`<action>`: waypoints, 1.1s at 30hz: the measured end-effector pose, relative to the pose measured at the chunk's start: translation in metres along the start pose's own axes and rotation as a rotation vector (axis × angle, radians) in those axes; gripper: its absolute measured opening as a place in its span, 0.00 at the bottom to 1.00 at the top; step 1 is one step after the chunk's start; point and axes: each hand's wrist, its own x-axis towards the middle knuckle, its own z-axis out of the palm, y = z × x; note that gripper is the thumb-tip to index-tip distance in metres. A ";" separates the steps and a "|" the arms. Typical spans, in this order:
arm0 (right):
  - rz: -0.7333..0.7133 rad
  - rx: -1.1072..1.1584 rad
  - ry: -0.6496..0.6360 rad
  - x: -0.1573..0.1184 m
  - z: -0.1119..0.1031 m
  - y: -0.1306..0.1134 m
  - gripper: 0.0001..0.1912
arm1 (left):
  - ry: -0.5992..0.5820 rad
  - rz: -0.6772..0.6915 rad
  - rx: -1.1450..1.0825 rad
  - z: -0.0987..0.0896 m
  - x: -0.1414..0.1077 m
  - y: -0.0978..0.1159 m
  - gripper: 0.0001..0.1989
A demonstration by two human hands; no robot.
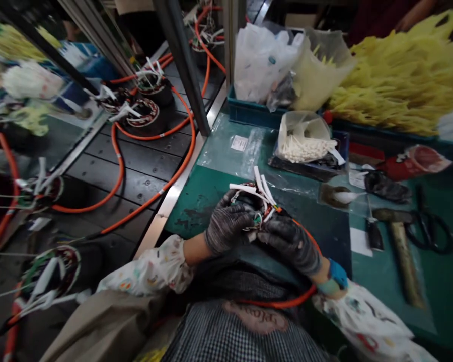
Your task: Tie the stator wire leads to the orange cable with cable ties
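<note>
In front of me, a round motor stator with white insulating sleeves sticking up is held between my gloved hands above the green mat. My left hand is closed around its left side, thumb across the near rim. My right hand grips the near right edge, by the coloured wires; its fingertips are partly hidden. An orange cable leaves the stator on the right, passes behind my right hand and shows again over my lap.
Left, a slatted conveyor carries several stators with orange cables, beside a metal post. Right lie a hammer, scissors and an awl-like tool. Behind stand a tub of white sleeves and bins of yellow sleeving.
</note>
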 end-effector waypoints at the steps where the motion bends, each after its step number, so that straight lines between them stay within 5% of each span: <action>1: -0.100 -0.032 -0.018 0.000 0.001 -0.003 0.14 | 0.000 -0.009 -0.012 0.000 0.001 0.001 0.03; 4: -0.115 -0.124 -0.040 0.021 0.009 -0.015 0.15 | -0.019 -0.034 -0.006 0.000 0.002 0.002 0.06; 9: 0.159 -0.199 0.340 0.082 0.020 -0.014 0.13 | -0.085 0.020 0.083 0.001 -0.001 -0.005 0.07; 13: 0.271 -0.255 0.509 0.078 0.007 -0.003 0.11 | -0.155 0.151 0.207 -0.016 -0.006 -0.015 0.09; 18: 0.387 -0.359 0.104 0.076 0.003 0.017 0.23 | -0.389 0.289 0.476 -0.056 -0.001 -0.019 0.22; 21: 0.206 -0.268 -0.081 0.104 0.002 0.030 0.20 | -0.535 0.382 0.491 -0.073 0.007 -0.016 0.22; 25: 0.035 -0.162 -0.198 0.133 -0.008 0.034 0.15 | -0.478 0.371 0.528 -0.086 0.005 -0.012 0.14; 29: 0.096 -0.248 0.044 0.121 -0.030 0.030 0.27 | -0.259 0.345 0.550 -0.086 -0.012 -0.011 0.09; 33: 0.241 -0.526 0.499 0.111 -0.060 0.041 0.16 | -0.158 0.265 0.465 -0.067 -0.021 -0.022 0.09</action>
